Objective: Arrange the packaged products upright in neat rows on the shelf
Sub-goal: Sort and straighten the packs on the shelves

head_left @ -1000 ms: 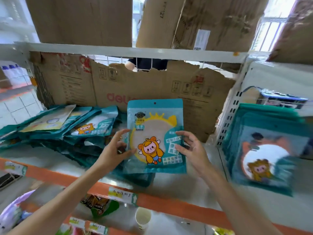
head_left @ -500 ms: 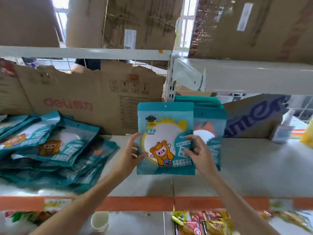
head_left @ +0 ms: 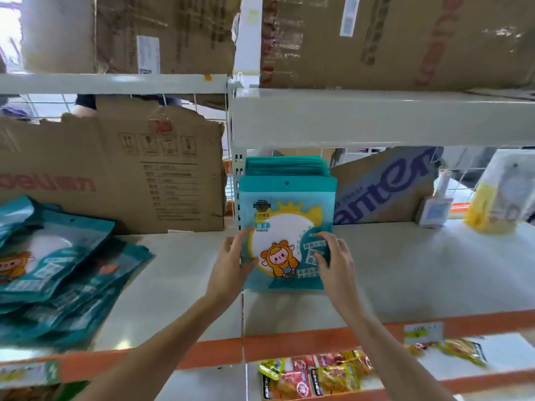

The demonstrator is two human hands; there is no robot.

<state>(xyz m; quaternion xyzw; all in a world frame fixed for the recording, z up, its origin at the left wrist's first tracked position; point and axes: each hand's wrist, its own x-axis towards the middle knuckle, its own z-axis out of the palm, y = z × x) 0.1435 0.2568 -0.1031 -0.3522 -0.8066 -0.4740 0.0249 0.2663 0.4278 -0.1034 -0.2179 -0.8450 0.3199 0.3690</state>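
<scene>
I'm looking into a shop stockroom or store aisle: metal shelf (head_left: 376, 117) racks with orange edges, price labels (head_left: 423, 332), cardboard boxes (head_left: 390, 39) overhead, and snack packets (head_left: 312, 377) below.

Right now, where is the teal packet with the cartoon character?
In the head view the teal packet stands upright at centre, held between the left hand and right hand, before the upright row.

Bright daylight, blurred, warped edges
</scene>
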